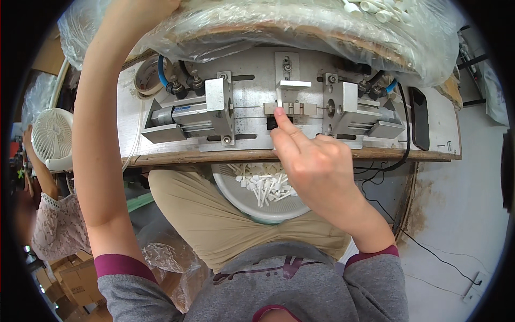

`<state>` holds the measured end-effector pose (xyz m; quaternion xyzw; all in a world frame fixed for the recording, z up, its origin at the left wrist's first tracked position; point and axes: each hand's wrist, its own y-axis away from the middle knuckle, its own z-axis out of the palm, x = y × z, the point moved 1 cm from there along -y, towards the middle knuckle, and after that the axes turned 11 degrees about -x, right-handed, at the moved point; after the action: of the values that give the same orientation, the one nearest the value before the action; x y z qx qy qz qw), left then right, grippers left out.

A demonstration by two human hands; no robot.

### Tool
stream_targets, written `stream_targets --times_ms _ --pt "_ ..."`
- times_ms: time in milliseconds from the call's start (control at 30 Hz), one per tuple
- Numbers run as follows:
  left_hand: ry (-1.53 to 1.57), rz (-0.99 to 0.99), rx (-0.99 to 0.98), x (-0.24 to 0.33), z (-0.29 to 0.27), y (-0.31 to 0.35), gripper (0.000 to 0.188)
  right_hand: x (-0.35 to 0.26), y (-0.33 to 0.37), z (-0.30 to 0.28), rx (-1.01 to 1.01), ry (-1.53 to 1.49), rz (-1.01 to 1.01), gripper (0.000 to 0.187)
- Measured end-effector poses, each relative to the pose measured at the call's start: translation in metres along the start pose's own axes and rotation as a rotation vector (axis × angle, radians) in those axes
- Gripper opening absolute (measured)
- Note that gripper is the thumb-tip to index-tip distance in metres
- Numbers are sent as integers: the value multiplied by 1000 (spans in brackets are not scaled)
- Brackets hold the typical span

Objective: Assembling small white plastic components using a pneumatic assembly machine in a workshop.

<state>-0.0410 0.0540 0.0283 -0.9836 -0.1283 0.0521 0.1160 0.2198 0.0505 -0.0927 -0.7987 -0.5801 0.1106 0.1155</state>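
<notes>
My right hand [317, 156] reaches to the middle of a metal bench fixture. Its index finger stretches forward, the tip pressing on the near end of a thin white plastic stick [279, 96]. The stick lies across a small notched metal block [298, 109]; a flat white piece [295, 84] shows at its far end. The other fingers curl under, and the thumb is hidden. My left arm extends up past the fixture; my left hand [162, 5] is cut off by the top edge beside the clear plastic bag [225, 40], its fingers out of sight.
Pneumatic cylinders [188, 112] [373, 111] flank the block. A basket [238, 206] of small white plastic spoons rests at my lap. More white pieces [375, 11] lie in the bag. A phone [420, 118], tape roll [153, 78] and fan [52, 137] stand around. Another person's sleeve [58, 228] is at left.
</notes>
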Motion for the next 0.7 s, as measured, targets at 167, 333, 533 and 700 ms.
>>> stream_targets --times_ms 167,333,533,700 --pt "183 -135 -126 1 -19 -3 27 0 0 -7 -55 -71 -23 16" --pt "344 -42 198 20 -20 12 26 39 -12 -36 119 -375 36 24" --pt "539 270 367 62 -9 79 40 122 -75 -80 341 -62 287 22" --pt "660 319 182 107 50 143 39 153 -108 -59 51 -187 305 32"
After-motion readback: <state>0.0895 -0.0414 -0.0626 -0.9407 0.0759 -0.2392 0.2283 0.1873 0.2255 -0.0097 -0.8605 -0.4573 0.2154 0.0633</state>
